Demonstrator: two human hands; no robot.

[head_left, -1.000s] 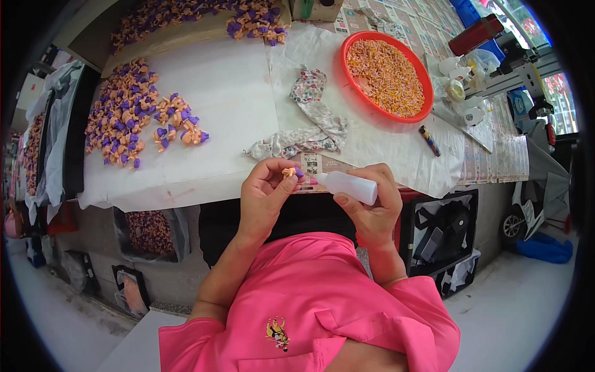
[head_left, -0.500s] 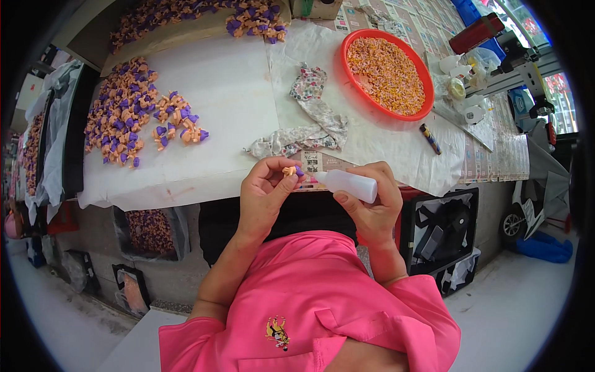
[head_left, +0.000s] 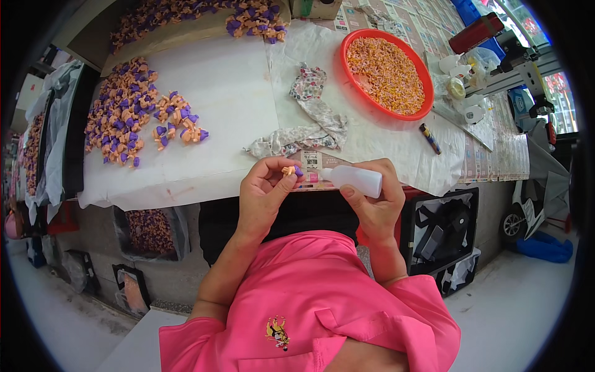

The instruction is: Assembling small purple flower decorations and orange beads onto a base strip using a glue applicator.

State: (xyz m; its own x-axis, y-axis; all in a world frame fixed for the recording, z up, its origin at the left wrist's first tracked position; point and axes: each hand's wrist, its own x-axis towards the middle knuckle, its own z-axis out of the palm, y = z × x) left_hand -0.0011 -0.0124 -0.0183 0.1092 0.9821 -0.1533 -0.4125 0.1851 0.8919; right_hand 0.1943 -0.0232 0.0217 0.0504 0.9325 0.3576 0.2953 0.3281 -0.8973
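The pieces (head_left: pixel 387 74) in the red basin (head_left: pixel 396 115) (orange and pale) are too small to be told apart; below-left of the basin, the small figure (head_left: pixel 289 172) is partly covered by the left hand (head_left: pixel 265 191); below the basin, the right hand (head_left: pixel 381 208) is partly hidden behind the bottle (head_left: pixel 358 180); left of the basin, the far heap (head_left: pixel 254 18) is cut off

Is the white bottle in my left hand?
No, your right hand holds the white bottle, while your left hand pinches a small peach-and-purple piece.

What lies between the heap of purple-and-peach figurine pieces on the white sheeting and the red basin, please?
The head view shows a crumpled floral cloth on white sheeting between the figurine heap and red basin.
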